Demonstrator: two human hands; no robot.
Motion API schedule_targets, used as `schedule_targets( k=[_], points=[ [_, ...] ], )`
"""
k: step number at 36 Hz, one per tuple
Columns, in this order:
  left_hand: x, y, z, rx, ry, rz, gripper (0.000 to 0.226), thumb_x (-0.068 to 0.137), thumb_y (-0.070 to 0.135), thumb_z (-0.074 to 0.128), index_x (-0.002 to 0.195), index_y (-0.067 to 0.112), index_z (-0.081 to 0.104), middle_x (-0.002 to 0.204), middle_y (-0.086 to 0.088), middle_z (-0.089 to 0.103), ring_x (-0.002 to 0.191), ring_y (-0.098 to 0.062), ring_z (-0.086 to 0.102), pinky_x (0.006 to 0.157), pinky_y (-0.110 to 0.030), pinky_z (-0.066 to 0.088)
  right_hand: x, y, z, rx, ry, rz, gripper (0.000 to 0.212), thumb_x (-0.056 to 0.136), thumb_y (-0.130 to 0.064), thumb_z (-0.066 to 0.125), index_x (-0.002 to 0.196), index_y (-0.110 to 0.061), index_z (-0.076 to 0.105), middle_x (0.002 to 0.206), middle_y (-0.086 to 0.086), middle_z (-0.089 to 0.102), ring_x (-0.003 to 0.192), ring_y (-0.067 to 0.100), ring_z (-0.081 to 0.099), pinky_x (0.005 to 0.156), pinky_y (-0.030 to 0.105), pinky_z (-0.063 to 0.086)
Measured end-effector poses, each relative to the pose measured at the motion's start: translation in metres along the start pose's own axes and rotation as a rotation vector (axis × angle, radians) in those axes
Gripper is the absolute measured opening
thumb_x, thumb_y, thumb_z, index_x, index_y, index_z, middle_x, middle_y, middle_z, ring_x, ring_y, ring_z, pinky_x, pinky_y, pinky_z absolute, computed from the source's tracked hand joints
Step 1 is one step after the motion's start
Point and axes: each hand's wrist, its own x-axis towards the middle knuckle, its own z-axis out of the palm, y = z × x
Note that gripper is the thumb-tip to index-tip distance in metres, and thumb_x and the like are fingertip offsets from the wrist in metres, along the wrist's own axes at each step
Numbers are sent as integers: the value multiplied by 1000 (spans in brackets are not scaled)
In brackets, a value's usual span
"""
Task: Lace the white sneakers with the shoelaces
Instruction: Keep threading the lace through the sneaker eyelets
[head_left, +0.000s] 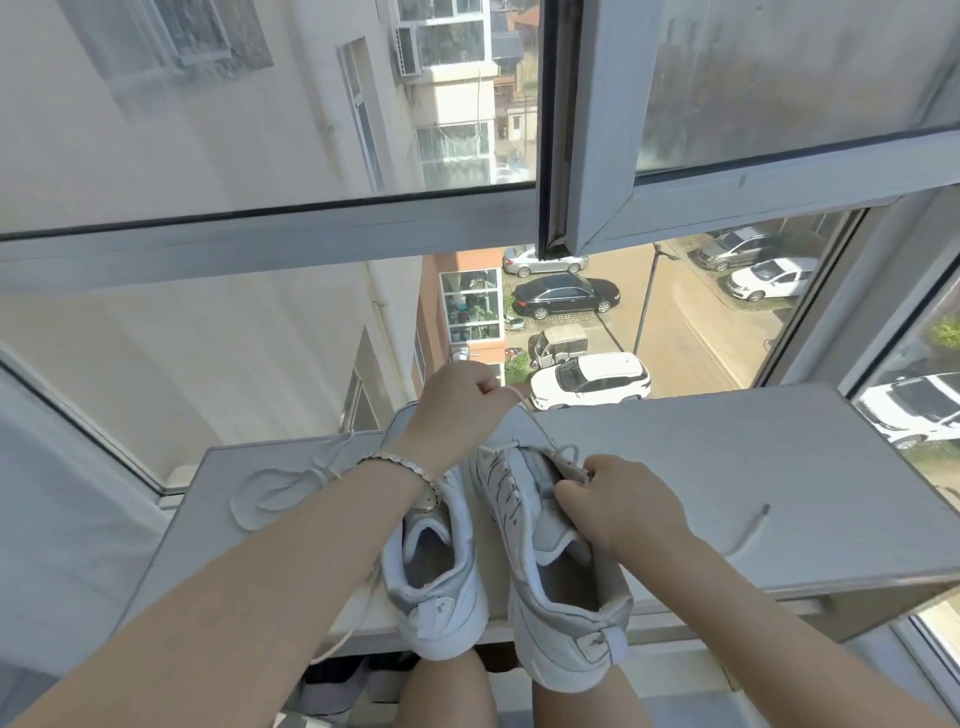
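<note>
Two white sneakers lie heel-toward-me on a white sill board (727, 467). My right hand (621, 501) grips the tongue and eyelet edge of the right sneaker (556, 587). My left hand (457, 405) reaches across above the toes and pinches a white shoelace (535, 423), pulled taut up out of the right sneaker's front eyelets. The lace's other end (748, 530) trails loose on the board to the right. The left sneaker (441, 582) sits under my left wrist, with no lace in its visible part. A second lace (280, 483) lies looped on the board at the left.
The board juts over my knees (447, 696) in front of a large window with an open sash (597, 156). Both sneaker heels overhang the board's near edge. Parked cars and buildings lie far below outside. The board's right half (779, 447) holds only the lace end.
</note>
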Motion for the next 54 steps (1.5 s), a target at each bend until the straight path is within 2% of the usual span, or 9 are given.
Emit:
schedule_targets(
  k=[7, 12, 15, 18, 24, 30, 35, 42, 54],
  points=[
    [14, -14, -27, -937, 211, -679, 29, 95, 10, 43, 66, 14, 44, 37, 7, 24, 28, -6, 19, 33, -12, 15, -4, 1, 2, 20, 41, -13, 26, 84, -29, 45, 64, -15, 38, 70, 2, 50, 71, 24, 48, 50, 27, 27],
    [-1, -7, -31, 135, 67, -32, 43, 87, 24, 64, 55, 9, 40, 49, -2, 33, 41, -6, 32, 44, -6, 30, 0, 1, -2, -10, 40, 18, 26, 85, -30, 46, 65, -15, 40, 71, 1, 50, 67, 20, 46, 50, 26, 28],
    [-3, -10, -34, 190, 76, 40, 51, 85, 29, 67, 52, 9, 35, 48, -2, 30, 42, -8, 30, 50, -3, 32, 1, 3, -4, 9, 34, 42, 27, 84, -29, 47, 63, -15, 38, 69, 1, 49, 69, 22, 47, 50, 27, 28],
    [3, -23, -37, -77, 198, -262, 47, 86, 26, 66, 52, 6, 41, 45, -2, 29, 40, -14, 27, 45, -22, 28, -1, 3, -3, 0, 28, 37, 27, 82, -30, 47, 62, -15, 37, 67, 1, 49, 65, 20, 45, 50, 27, 27],
    [4, -49, -51, -823, 334, -735, 29, 93, 8, 43, 65, 17, 42, 34, 7, 28, 25, -7, 19, 32, -8, 14, 1, -1, -1, -31, 35, 21, 27, 82, -32, 46, 62, -16, 38, 68, 0, 50, 64, 20, 46, 51, 26, 28],
    [-7, -16, -44, 179, -156, -128, 41, 86, 8, 52, 123, 22, 44, 110, -3, 49, 87, -19, 52, 72, -30, 45, 0, -3, -5, -70, 93, -10, 28, 82, -34, 49, 62, -16, 40, 66, 0, 50, 62, 19, 46, 49, 26, 26],
    [-6, -1, -22, 856, -180, 428, 50, 92, 15, 45, 139, 31, 39, 154, 13, 18, 143, -15, -4, 113, -39, -12, -7, -6, -9, -123, 117, -42, 27, 82, -36, 50, 63, -17, 43, 66, -2, 51, 61, 17, 46, 49, 25, 29],
    [-1, -3, 18, 784, -511, 484, 23, 98, 16, 45, 109, 15, 65, 108, -3, 63, 105, -23, 53, 90, -38, 42, -10, -4, -5, -116, 92, -80, 28, 82, -32, 50, 60, -20, 37, 64, -4, 46, 67, 20, 47, 49, 24, 27],
    [6, -15, 12, 433, -201, 190, 21, 93, 12, 53, 88, 1, 69, 95, -6, 62, 91, -20, 57, 78, -28, 40, -8, -4, 0, 13, -30, 4, 28, 83, -31, 48, 63, -18, 34, 67, -2, 44, 65, 18, 41, 51, 27, 26]
  ],
)
